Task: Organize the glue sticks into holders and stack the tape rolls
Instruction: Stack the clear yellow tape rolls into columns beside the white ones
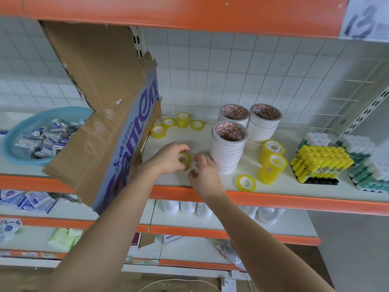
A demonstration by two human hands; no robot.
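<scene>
The left hand (168,158) pinches a yellow roll (185,161), core facing up; the right hand (203,171), fingers loosely curled and holding nothing, waits just beside at four o'clock.

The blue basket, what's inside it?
The blue basket holds a heap of small grey-and-white packets. The cardboard box covers its right side.

The cardboard box (109,131) bore large purple lettering, partly cut off, reading roughly "antem", beside small Chinese characters too small to read. A paper sign (366,17) at top right showed a handwritten "13". A shelf-edge label (11,222) lower left was illegible.
</scene>
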